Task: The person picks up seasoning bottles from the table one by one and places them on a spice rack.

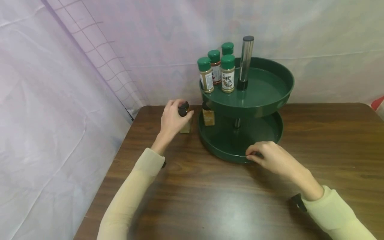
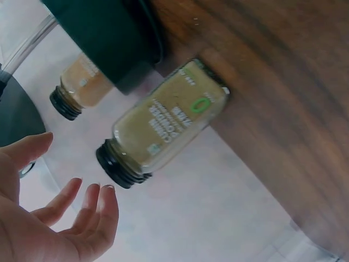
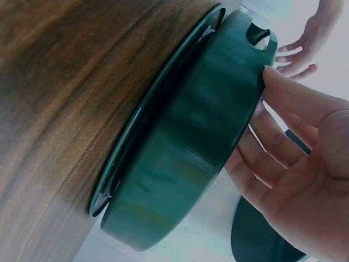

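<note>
On the table, left of a green two-tier turntable rack (image 1: 220,153), stands a square glass spice jar (image 2: 169,117) with a black cap. My left hand (image 1: 173,117) is at the jar's top, thumb and fingers spread; the left wrist view shows a gap between them and the cap. My right hand (image 1: 274,159) pinches the front rim of the rack's lower tray (image 3: 174,158), thumb on the outer wall and fingers over the inside. A similar black-capped jar (image 1: 209,118) stands at the lower tray's left side, its top partly hidden by the upper tray.
Several green-capped spice bottles (image 1: 228,80) stand on the left part of the upper tray (image 1: 249,111). A metal post (image 1: 246,60) with a black top rises from its middle. Pale cloth (image 1: 168,40) hangs behind and left of the wooden table (image 1: 192,186).
</note>
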Action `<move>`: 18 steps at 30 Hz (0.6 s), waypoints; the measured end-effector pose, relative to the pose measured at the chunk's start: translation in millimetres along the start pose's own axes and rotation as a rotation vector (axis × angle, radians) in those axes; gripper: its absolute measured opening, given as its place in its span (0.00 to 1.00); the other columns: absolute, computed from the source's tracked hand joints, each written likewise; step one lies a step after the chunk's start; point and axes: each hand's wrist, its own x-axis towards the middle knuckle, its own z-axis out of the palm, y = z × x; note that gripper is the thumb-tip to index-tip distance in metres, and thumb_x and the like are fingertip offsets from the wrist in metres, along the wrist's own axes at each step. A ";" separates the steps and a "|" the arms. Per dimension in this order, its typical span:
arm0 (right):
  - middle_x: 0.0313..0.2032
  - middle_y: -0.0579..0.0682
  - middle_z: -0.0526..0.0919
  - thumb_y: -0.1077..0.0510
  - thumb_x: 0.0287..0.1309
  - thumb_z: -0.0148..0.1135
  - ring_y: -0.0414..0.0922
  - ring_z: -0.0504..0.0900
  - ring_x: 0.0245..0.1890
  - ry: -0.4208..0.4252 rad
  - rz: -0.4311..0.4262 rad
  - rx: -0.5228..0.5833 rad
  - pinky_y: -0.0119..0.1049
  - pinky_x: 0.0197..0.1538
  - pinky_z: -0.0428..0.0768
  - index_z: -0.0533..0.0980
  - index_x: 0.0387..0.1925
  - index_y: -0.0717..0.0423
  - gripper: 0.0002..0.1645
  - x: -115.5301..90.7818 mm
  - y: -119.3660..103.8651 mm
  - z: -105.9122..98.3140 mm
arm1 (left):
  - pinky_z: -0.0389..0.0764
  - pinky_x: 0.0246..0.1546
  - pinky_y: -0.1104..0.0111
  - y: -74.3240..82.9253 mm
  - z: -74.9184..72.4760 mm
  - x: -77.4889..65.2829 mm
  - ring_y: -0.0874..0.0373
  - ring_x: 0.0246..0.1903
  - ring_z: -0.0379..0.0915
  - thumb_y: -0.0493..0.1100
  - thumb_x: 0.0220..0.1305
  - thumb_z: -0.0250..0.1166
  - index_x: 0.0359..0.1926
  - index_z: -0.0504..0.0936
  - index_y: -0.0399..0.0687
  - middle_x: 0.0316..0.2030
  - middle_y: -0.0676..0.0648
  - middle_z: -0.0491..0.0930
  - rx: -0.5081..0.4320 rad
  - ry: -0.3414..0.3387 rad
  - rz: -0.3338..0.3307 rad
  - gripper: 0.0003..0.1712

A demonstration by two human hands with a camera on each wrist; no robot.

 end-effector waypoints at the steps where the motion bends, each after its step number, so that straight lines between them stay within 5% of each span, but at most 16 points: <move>1: 0.33 0.40 0.86 0.63 0.58 0.72 0.40 0.85 0.36 0.000 0.001 0.000 0.40 0.39 0.84 0.86 0.35 0.52 0.04 0.2 0.1 -0.1 | 0.76 0.51 0.50 -1.7 0.1 -0.7 0.45 0.53 0.74 0.53 0.61 0.72 0.58 0.80 0.43 0.53 0.41 0.77 -0.001 0.000 -0.006 0.29; 18: 0.33 0.39 0.86 0.63 0.59 0.72 0.39 0.84 0.35 -0.004 0.011 0.013 0.39 0.39 0.84 0.86 0.35 0.51 0.03 -0.1 -0.4 -0.9 | 0.75 0.55 0.48 -26.4 12.1 -2.8 0.43 0.56 0.72 0.50 0.60 0.73 0.60 0.78 0.44 0.56 0.39 0.75 0.015 -0.030 -0.121 0.30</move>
